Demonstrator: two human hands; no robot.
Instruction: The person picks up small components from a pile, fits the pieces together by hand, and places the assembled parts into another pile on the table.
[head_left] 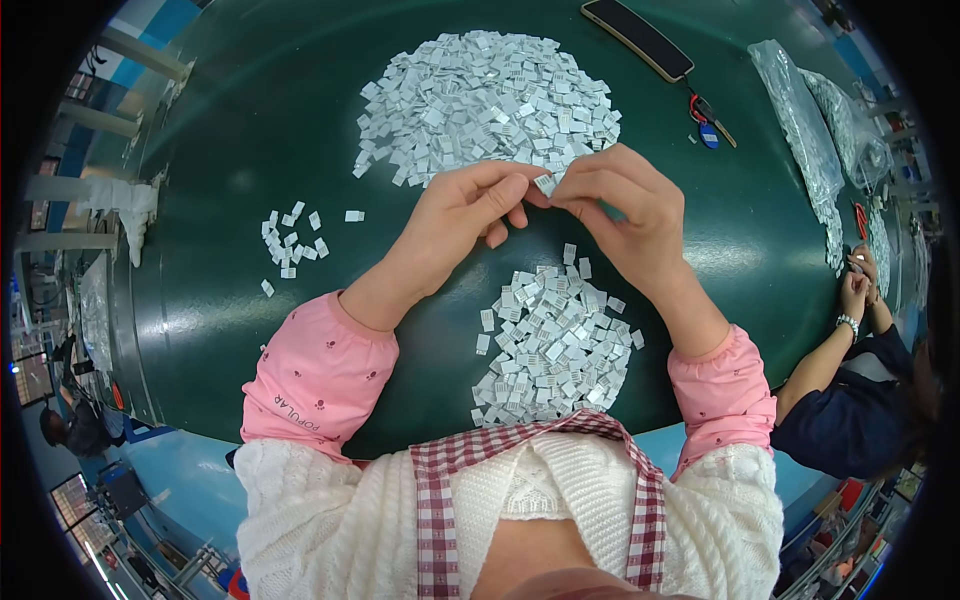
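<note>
Hands meet over the dark green table [300, 120]: your left hand [455, 215] and right hand [625, 205] pinch one small white tag [545, 183] between fingertips, held just above the tabletop's middle. Judging by the heaps, work looks partly through: a large pile [485, 100] lies toward the far edge, a smaller pile [555, 345] sits near your edge, and a few scattered tags [290, 240] rest to the left. A co-worker's hands [858, 280] work at the right edge.
</note>
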